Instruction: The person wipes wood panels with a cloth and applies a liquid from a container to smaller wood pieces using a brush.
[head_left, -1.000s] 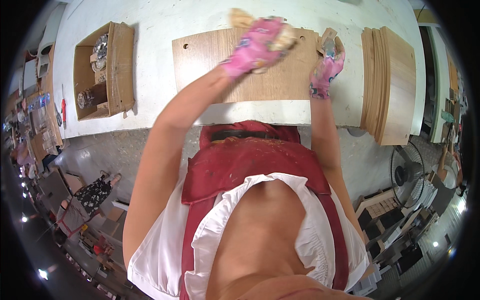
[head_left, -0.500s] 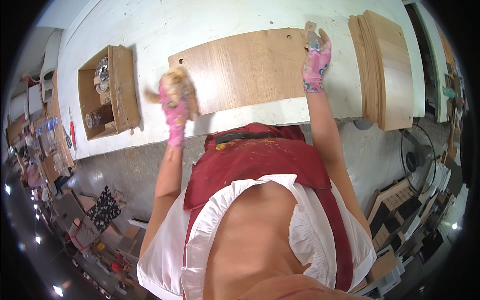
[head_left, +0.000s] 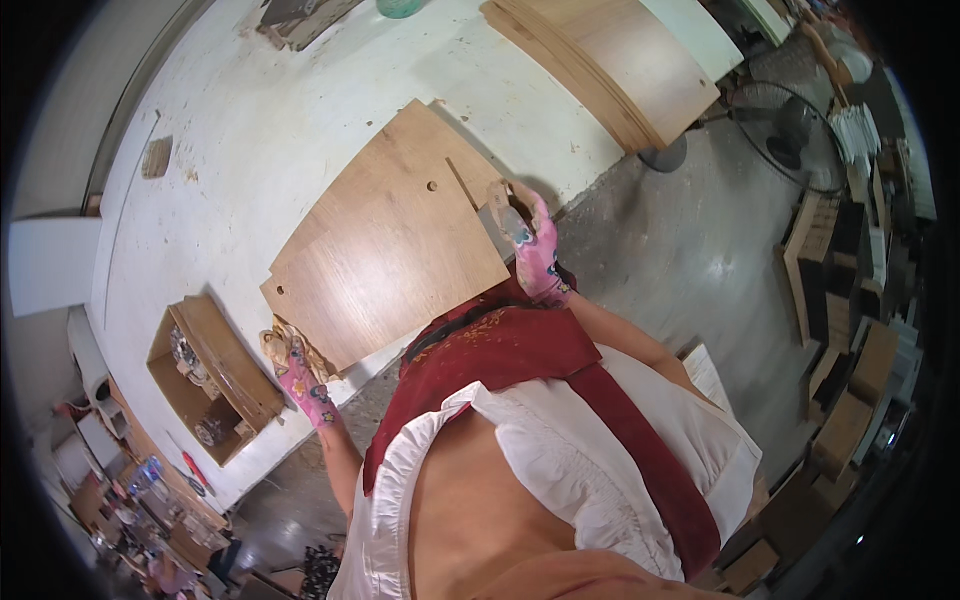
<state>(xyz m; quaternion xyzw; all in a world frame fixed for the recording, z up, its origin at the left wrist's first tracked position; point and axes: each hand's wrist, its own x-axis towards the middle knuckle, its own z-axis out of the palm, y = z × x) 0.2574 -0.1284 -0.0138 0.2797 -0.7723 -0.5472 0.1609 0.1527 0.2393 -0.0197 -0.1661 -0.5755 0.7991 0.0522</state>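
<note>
A light wood-grain panel [head_left: 380, 250] lies slantwise on the white worktable, with a dark hole near each end and a narrow dark slit close to its right end. My left hand [head_left: 305, 385], in a pink patterned glove, is at the panel's lower left corner, closed on a crumpled brown rag [head_left: 312, 348]. At the right end is my gloved right hand [head_left: 538, 250], its fingers wrapped round what looks like a putty knife [head_left: 499, 196] with a wooden handle. Its grey blade is partly hidden beside the panel's edge.
A stack of similar panels [head_left: 620, 60] lies at the far right of the worktable [head_left: 240, 180]. An open cardboard box [head_left: 215, 375] with rolls inside stands at the left, near a red-handled tool [head_left: 192, 466]. A floor fan [head_left: 785, 135] stands beyond the table at the right.
The view has turned, so the table now slants. The panel has come nearer to me at its right end. My left hand has moved to its lower left corner, my right hand closer to my body.
</note>
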